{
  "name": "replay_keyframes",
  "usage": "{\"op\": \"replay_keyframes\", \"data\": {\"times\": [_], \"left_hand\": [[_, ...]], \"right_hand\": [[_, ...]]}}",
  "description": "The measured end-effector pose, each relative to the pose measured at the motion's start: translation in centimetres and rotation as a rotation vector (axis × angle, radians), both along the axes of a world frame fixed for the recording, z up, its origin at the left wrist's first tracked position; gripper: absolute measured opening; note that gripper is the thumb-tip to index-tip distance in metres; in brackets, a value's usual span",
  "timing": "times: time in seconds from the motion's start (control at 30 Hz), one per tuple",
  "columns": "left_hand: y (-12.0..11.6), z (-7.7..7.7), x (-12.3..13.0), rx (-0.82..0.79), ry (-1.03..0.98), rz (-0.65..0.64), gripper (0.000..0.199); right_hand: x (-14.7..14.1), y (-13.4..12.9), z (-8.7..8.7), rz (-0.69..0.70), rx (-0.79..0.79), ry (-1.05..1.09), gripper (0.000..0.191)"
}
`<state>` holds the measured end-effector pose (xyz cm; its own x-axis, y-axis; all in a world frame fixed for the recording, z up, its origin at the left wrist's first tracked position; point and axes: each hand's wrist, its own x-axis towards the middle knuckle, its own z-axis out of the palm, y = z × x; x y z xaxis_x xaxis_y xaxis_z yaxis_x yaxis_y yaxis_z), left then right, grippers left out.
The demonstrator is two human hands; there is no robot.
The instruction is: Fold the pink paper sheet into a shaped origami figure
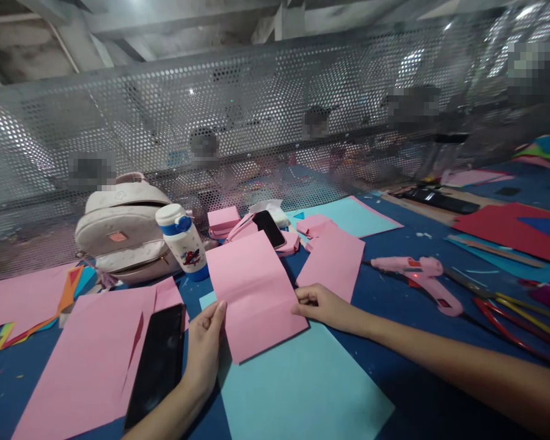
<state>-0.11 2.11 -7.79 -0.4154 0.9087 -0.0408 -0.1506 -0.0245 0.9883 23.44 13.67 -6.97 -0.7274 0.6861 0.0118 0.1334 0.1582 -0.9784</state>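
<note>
Both hands, left hand (206,342) and right hand (323,308), pinch a pink paper (256,293) between them, above a light blue sheet (297,385).

The creased sheet (256,293) is plain pink.

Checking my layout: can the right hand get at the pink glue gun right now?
Probably yes: the glue gun lies beyond the right forearm with nothing on top, though the right hand must likely release the pink sheet.
</note>
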Motion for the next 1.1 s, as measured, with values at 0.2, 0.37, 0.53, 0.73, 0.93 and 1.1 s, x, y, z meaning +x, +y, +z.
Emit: {"op": "replay_keyframes", "data": {"times": [0.2,0.37,0.53,0.73,0.93,1.1], "left_hand": [[0.04,-0.21,0.04,0.015,-0.055,-0.017,0.045],[-0.02,-0.14,0.02,0.011,-0.065,-0.019,0.041],[0.02,-0.24,-0.03,0.018,-0.094,-0.03,0.037],[0.08,-0.5,-0.23,0.034,-0.101,-0.02,0.037],[0.12,-0.45,-0.19,0.039,-0.093,-0.011,0.037],[0.17,-0.39,-0.22,0.045,-0.064,0.008,0.044]], "right_hand": [[0.11,-0.46,0.2,0.039,-0.087,-0.057,0.055],[0.15,-0.28,0.33,0.087,-0.082,-0.017,0.049],[0.57,0.07,-0.03,0.148,-0.1,-0.085,0.052],[0.38,0.0,0.23,0.151,-0.087,-0.029,0.043],[0.66,0.15,-0.38,0.087,-0.06,-0.129,0.054],[0.63,0.04,-0.17,0.148,-0.108,-0.054,0.042]]}}
